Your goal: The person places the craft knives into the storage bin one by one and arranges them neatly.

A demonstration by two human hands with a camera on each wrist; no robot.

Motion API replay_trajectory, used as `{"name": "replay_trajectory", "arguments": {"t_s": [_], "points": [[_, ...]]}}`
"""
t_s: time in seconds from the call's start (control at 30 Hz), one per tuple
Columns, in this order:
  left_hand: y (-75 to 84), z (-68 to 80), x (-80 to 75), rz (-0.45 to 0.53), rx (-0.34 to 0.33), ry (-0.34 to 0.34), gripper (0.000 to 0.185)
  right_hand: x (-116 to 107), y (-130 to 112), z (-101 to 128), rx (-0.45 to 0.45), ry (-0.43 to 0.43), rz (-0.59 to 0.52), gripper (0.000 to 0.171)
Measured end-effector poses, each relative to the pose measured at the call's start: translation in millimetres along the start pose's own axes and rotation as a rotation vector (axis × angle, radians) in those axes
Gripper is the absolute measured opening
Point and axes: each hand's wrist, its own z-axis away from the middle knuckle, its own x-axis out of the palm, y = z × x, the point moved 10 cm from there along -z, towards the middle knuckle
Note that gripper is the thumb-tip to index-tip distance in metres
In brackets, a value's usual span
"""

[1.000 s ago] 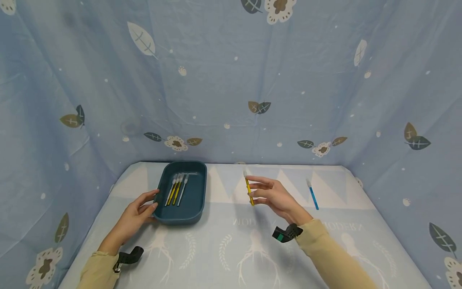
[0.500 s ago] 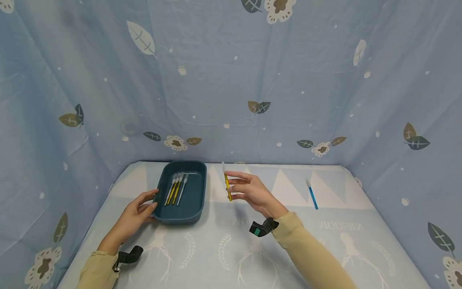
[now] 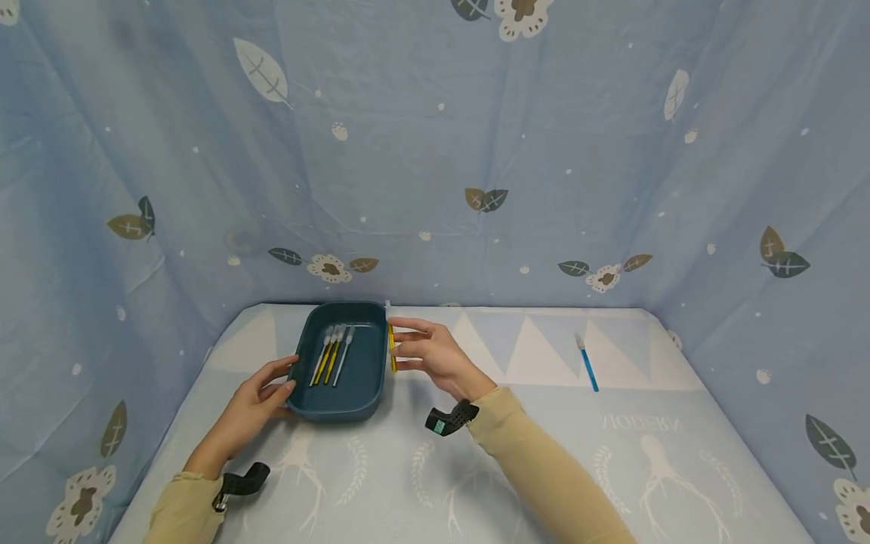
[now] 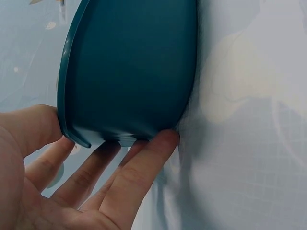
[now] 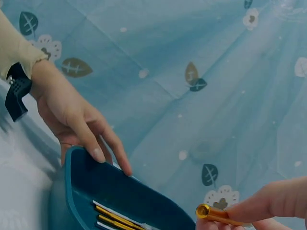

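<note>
A dark teal tray stands left of the middle of the table. Over its left rim lies my left hand; in the left wrist view its fingers press the outer wall from outside. My right hand pinches a slim yellow stick with a pale tip, nearly upright at the tray's right rim. In the right wrist view that stick shows a shiny gold, hollow end. Inside the tray lie several similar sticks, some yellow, some silvery, all with pale tips.
A blue stick with a pale tip lies alone on the right of the table. The pale patterned tablecloth covers the table. Blue curtains with leaf and flower prints enclose the back and sides.
My right hand has moved left with the yellow stick, from mid-table to the tray's right rim. My left hand and the tray have stayed in place.
</note>
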Motion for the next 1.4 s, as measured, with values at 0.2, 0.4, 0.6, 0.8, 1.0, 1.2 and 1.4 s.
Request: {"name": "replay_trajectory", "arguments": {"t_s": [0.2,0.4,0.6,0.8,1.0,1.2,1.4], "points": [[0.7,-0.5,-1.0,0.003,0.008,0.003,0.059,12.0,3.2,-11.8,0.016,0.012,-0.022,0.057],[1.5,-0.8,-0.1,0.006,0.012,0.003,0.059,26.1,3.2,-24.0,0.026,0.001,-0.005,0.056],[-0.4,-1.6,-1.4,0.008,0.006,0.004,0.059,44.5,4.7,-36.4,0.043,-0.023,0.000,0.053],[-2.0,-3.2,-0.3,0.012,-0.006,0.002,0.060,59.3,14.1,-47.6,0.070,-0.035,-0.016,0.050],[-2.6,-3.0,-1.4,0.002,-0.013,0.010,0.060,70.8,20.5,-59.2,0.102,-0.039,-0.019,0.053],[-1.8,-3.6,-2.5,-0.011,-0.014,0.013,0.059,79.1,31.8,-73.5,0.141,-0.005,-0.005,0.053],[0.2,-3.2,-0.9,-0.026,-0.003,0.007,0.060,84.2,49.7,-93.1,0.178,0.074,0.002,0.053]]}}
